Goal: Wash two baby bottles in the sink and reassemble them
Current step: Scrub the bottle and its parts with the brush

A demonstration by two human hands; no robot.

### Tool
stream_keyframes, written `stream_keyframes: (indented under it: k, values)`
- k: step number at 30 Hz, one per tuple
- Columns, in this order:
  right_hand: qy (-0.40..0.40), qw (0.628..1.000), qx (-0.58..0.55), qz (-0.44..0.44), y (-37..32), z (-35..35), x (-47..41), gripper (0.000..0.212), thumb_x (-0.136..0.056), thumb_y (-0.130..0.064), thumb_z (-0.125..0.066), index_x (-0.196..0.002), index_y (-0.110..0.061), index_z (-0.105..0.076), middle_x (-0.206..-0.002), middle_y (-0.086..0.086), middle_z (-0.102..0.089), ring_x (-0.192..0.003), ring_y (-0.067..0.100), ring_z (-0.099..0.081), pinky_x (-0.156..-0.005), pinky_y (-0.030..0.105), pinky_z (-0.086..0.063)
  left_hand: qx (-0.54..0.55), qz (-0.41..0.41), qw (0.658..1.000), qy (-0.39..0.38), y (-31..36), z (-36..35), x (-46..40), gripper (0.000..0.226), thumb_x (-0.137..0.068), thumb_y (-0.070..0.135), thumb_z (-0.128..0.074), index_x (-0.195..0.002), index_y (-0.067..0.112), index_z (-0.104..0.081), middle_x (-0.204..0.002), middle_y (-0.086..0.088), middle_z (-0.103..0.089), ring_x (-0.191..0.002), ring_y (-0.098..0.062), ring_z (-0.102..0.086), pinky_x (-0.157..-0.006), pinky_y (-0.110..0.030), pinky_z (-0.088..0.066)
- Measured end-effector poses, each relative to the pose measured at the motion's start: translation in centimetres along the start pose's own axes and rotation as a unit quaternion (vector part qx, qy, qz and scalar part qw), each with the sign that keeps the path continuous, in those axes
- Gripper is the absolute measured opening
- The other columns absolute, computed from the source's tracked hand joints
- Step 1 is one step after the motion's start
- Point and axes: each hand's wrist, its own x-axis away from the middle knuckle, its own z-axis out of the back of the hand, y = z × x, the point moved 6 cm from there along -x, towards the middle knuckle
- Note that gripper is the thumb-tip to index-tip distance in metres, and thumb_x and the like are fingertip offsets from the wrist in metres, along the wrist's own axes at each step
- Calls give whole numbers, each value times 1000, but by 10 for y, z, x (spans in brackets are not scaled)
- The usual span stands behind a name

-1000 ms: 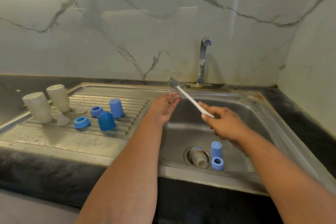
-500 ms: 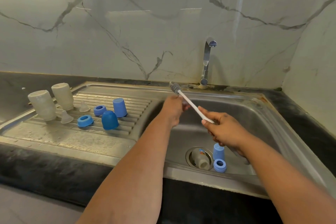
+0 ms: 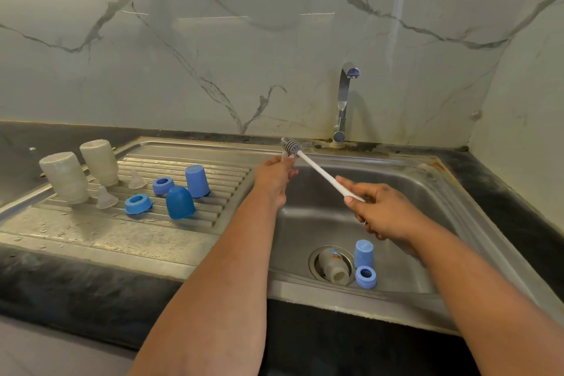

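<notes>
- Right hand (image 3: 386,214) grips the white handle of the brush (image 3: 320,172) over the sink (image 3: 427,192).
- Left hand (image 3: 274,178) pinches something small and clear at the bristles; I cannot tell what.
- Two bottles (image 3: 65,177) stand upside down on the drainboard (image 3: 91,232) beside nipples, rings and caps (image 3: 180,202).
- A third bottle (image 3: 331,265) lies over the drain.
</notes>
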Motion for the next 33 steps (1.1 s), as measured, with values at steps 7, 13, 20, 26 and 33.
stream_keyframes:
  k: [7, 13, 20, 26, 33]
  values:
    - [24, 1000, 8, 6, 3, 2, -4, 40, -98, -27, -53, -132, -50, -52, -73, -3, -53, -60, 11, -45, -50, 22, -40, 44, 23, 999, 16, 0, 11, -4, 28, -93, 11, -63, -119, 3, -56, -107, -13, -66, -93, -21, -67, -85, -29, -57]
    - [-98, 994, -48, -28, 5, -7, 2, 41, -97, -23, -56, -126, -52, -55, -72, 2, -46, -54, 9, -37, -47, 21, -34, 100, 25, 990, 95, 4, 23, -6, 15, -98, -3, -49, -85, -2, -58, -80, -10, -57, -77, -15, -57, -83, -26, -51]
    - [-36, 998, -51, -6, 3, -14, 0, 42, -98, -23, -54, -130, -50, -53, -69, 2, -46, -55, 12, -37, -48, 25, -34, 19, 12, 1000, -2, -1, -5, 3, 26, -105, 6, -36, -119, -7, -52, -87, -11, -62, -70, -17, -61, -77, -25, -54]
    - [-107, 989, -98, -20, -3, -6, 9, 41, -99, -19, -53, -125, -50, -57, -69, 2, -45, -48, 7, -35, -43, 18, -32, 117, -16, 992, 35, 16, 20, -7, 25, -101, 2, -44, -122, -8, -52, -94, -13, -61, -88, -18, -62, -92, -29, -52]
    - [16, 999, 12, 40, -8, -4, 1, 40, -99, -29, -51, -132, -51, -49, -74, -10, -49, -60, 9, -44, -53, 21, -38, 77, 20, 996, -47, 6, -7, 5, 18, -101, 7, -46, -112, -3, -56, -117, -21, -63, -102, -24, -65, -79, -26, -58]
